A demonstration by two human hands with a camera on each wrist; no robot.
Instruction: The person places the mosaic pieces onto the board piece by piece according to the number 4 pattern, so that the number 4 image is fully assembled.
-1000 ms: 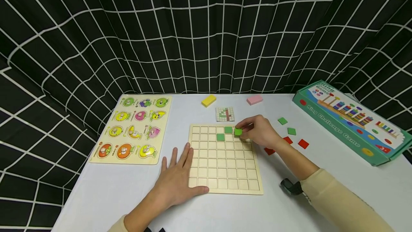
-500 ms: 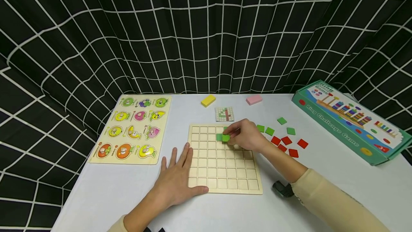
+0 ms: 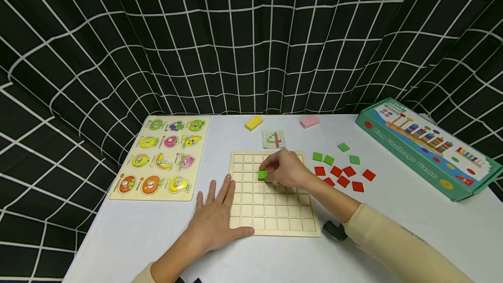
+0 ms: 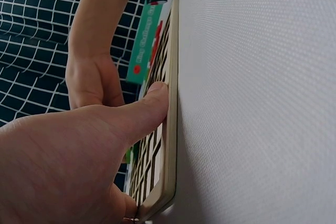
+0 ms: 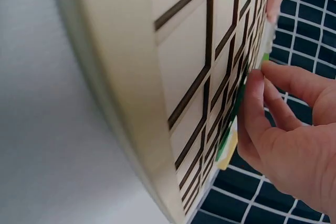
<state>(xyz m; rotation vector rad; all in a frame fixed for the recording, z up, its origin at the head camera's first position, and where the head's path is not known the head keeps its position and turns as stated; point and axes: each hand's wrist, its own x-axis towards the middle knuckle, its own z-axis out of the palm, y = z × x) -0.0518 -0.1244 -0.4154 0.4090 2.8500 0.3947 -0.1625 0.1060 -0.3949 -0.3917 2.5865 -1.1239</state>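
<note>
My right hand (image 3: 286,170) pinches a small green square tile (image 3: 262,175) between thumb and fingers over the upper-middle cells of a wooden grid board (image 3: 275,224). In the right wrist view, the fingertips of that hand (image 5: 286,114) are right at the board's surface. Spread flat, my left hand (image 3: 214,219) rests along the board's left edge, the thumb on its near-left corner. The left wrist view has this thumb (image 4: 149,106) lying over the board's rim (image 4: 172,129). My right hand covers the cells where green tiles lay earlier.
Loose green tiles (image 3: 329,160) and red tiles (image 3: 343,181) lie right of the board. Behind it are a small pattern card (image 3: 273,139), a yellow block (image 3: 253,122) and a pink block (image 3: 309,121). A fruit puzzle (image 3: 161,156) stands left, a green game box (image 3: 428,147) right.
My right hand has carried the green tile leftward and slightly nearer across the board, uncovering red and green tiles on the table. The left hand has stayed in place.
</note>
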